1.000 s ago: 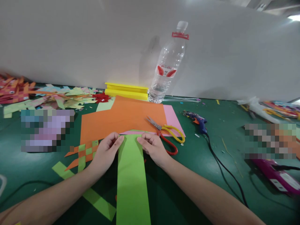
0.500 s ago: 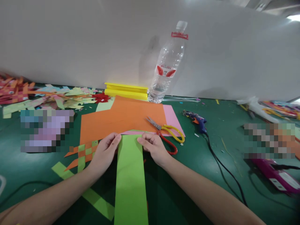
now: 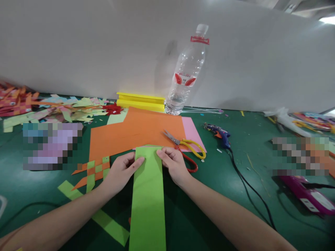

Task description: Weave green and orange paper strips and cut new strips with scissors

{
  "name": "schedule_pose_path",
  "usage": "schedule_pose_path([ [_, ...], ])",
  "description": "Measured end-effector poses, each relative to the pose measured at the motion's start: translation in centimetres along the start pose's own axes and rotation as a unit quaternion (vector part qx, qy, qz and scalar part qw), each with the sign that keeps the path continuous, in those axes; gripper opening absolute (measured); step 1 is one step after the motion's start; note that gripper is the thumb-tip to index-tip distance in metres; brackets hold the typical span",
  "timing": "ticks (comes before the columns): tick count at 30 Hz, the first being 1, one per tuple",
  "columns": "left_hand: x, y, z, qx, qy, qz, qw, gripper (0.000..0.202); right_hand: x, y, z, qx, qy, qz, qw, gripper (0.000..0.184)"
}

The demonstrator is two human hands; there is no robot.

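A long strip of bright green paper (image 3: 148,202) runs from the picture's lower edge up between my hands. My left hand (image 3: 122,170) pinches its left edge a little below the top, thumb lying on the face. At the upper right corner my right hand (image 3: 175,164) grips it between thumb and curled fingers. Just behind the strip lie orange paper sheets (image 3: 141,129) and scissors (image 3: 180,142) with one yellow and one red handle. A woven orange and green paper fish (image 3: 94,170) rests beside my left wrist, partly hidden by that arm.
Loose green strips (image 3: 111,226) lie under my left forearm. A blue glue gun (image 3: 221,135) with a black cord is on the right, near a purple power strip (image 3: 306,195). A plastic bottle (image 3: 187,69) leans by the wall. Paper scraps (image 3: 70,109) are heaped at back left.
The green strip's top has shifted slightly right and away from me. My left hand has slid down its edge, its thumb further onto the paper; my right hand moved slightly with the corner.
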State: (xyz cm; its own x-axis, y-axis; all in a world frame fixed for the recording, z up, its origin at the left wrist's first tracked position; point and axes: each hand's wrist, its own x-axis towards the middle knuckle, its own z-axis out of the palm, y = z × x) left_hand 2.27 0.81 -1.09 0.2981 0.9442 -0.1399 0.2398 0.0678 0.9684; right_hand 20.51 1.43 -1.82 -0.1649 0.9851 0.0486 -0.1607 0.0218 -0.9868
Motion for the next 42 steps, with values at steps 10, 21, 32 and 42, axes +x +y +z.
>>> schedule_pose_path([
  [10,-0.2,-0.3,0.0,0.000,0.002,0.016,1.000,0.030,-0.3,0.2,0.0,-0.140,0.019,-0.033,0.989,0.037],
  [21,-0.3,-0.3,0.2,0.021,0.052,0.019,0.998,0.030,0.0,-0.1,-0.1,-0.189,-0.003,-0.069,0.980,0.034],
  [32,-0.1,-0.7,0.0,-0.002,0.066,-0.008,0.998,0.033,0.0,-0.2,0.0,-0.197,-0.027,-0.044,0.979,0.035],
  [42,-0.3,-0.3,0.2,-0.012,0.041,0.014,0.999,0.026,0.3,0.8,-0.4,-0.149,0.008,0.006,0.989,0.035],
])
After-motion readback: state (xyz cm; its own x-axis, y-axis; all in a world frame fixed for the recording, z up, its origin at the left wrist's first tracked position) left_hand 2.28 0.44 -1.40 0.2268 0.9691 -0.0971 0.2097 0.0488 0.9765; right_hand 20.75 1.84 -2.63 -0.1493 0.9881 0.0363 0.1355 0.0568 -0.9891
